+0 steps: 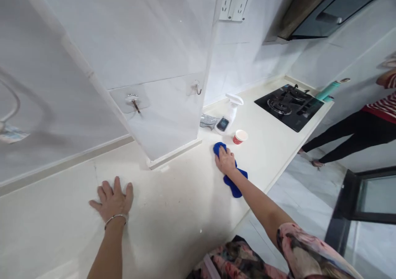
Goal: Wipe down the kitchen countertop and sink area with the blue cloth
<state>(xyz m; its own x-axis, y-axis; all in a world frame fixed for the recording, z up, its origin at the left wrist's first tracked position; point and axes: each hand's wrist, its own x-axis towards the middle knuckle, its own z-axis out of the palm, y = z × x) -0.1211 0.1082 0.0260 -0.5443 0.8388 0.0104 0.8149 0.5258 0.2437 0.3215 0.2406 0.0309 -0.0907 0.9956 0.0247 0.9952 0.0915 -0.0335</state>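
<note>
My left hand [114, 200] lies flat on the white countertop [161, 225] with its fingers spread and nothing under it that I can see. Further along the counter, my right hand [225, 160] grips a blue cleaning cloth [236, 184] and presses it to the surface. Part of the cloth bunches out past the fingertips, and the rest trails below the palm and wrist. Just beyond the right hand stands a small red and white paper cup [240, 137]. Behind the cup is a white spray bottle [229, 113], upright near the wall.
A crumpled grey packet [208, 121] lies beside the bottle at the wall corner. A black gas hob [289, 106] is set into the far counter, with a green cylindrical object [328, 90] behind it. The wall pillar [173, 122] juts out between my hands. Another person [368, 120] stands at right.
</note>
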